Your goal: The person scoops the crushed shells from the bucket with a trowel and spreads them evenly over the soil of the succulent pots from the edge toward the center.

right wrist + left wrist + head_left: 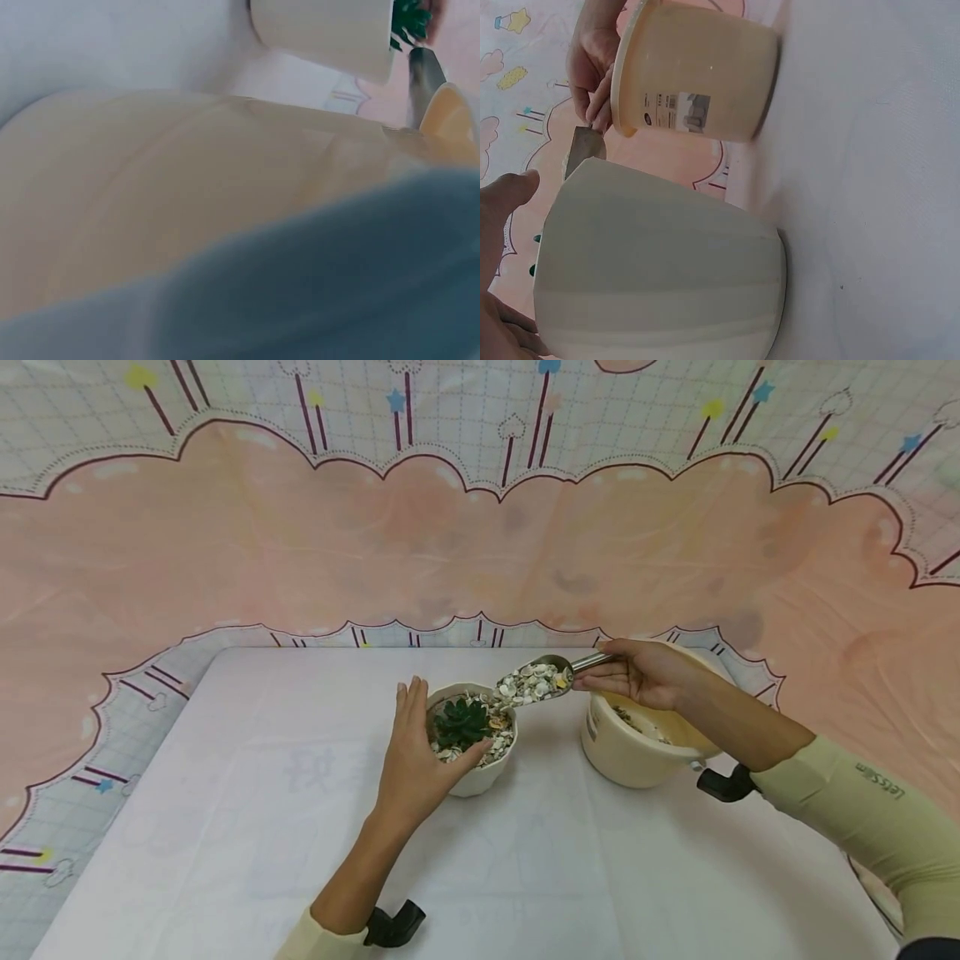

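Observation:
A white faceted plant pot [476, 782] stands on the table, holding a dark green succulent [461, 722] with pale chips around it. Beside the pot's left, my left hand [416, 764] has its fingers extended along the far left rim and its thumb reaching over the near rim. My right hand [651, 675] grips the handle of a metal scoop [588, 662] heaped with whitish stone or shell chips [534, 683]. The scoop's tip is at the pot's right rim, tilted down toward the plant. In the left wrist view the pot [660, 262] hides most of the scoop.
A cream bucket [626, 760] stands right of the pot, under my right forearm, with some chips inside. White cloth [225, 827] covers the table. Behind it hangs a pink patterned cloth [337, 543]. A blurred sleeve [322, 277] blocks the lower right wrist view.

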Motion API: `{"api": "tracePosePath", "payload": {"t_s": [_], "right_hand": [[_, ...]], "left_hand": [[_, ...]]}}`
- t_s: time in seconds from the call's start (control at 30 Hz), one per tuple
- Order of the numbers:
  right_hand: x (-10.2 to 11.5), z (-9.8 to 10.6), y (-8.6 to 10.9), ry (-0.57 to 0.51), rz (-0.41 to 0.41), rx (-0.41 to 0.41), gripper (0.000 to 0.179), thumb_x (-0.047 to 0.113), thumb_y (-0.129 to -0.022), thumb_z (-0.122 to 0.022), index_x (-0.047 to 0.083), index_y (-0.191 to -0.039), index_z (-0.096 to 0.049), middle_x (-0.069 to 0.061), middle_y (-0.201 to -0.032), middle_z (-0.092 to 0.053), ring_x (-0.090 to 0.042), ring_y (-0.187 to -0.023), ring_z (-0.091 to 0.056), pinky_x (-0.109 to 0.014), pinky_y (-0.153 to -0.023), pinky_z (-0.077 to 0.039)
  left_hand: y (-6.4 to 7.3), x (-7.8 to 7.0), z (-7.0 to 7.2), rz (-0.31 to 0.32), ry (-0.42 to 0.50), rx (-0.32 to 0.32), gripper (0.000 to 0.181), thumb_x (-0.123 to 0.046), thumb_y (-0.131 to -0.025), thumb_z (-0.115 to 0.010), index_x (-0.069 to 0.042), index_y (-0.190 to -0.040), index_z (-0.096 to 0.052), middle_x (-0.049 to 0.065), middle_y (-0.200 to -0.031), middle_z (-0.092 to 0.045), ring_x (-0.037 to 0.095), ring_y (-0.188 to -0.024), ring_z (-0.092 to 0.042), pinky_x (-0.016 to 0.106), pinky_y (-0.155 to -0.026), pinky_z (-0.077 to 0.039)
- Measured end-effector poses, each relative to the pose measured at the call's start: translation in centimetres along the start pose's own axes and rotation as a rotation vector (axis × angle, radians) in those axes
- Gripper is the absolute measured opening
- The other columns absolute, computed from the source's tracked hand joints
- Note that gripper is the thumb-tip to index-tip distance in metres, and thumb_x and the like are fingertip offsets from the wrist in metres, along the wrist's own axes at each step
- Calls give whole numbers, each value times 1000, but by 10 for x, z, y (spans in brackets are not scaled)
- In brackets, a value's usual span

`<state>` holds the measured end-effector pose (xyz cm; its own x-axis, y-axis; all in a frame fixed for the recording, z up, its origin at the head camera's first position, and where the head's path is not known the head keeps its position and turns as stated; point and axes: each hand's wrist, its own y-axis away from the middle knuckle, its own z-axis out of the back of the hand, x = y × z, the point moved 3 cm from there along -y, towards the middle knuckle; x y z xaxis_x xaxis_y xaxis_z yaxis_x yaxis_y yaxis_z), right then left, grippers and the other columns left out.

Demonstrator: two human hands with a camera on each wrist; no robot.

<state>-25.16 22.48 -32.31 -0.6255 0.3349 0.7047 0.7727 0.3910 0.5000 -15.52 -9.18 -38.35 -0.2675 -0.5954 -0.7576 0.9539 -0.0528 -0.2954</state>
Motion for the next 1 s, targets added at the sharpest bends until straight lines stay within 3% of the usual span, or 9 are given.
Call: {"api": "tracePosePath", "payload": {"t_s": [0.3,0.67,1.0], "right_hand": [[1,-1,-1,32,0,-16,32,14,-116,-39,-1,-100,-62,-35,-100,-72,-41,-93,-77,-36,-90,-59],[1,-2,-2,64,-4,-30,36,14,-116,-41,-10,-107,-65,-35,-98,-72,-40,-91,-77,-34,-90,-59],[1,-5,-1,88,7,-36,40,14,-115,-42,-13,-105,-69,-35,-98,-72,-40,-91,-77,-33,-90,-58]], "left_hand": [[0,5,0,5,-1,12,118,-48,-84,-88,3,-166,-20,17,-173,-17,34,-160,-4,63,-123,-18],[1,10,-3,32,13,38,120,-49,-82,-88,4,-165,-21,19,-173,-16,33,-161,-4,62,-124,-17],[6,5,-6,46,-17,60,129,-48,-75,-95,6,-165,-19,25,-171,-17,40,-159,-5,60,-122,-22]]}}
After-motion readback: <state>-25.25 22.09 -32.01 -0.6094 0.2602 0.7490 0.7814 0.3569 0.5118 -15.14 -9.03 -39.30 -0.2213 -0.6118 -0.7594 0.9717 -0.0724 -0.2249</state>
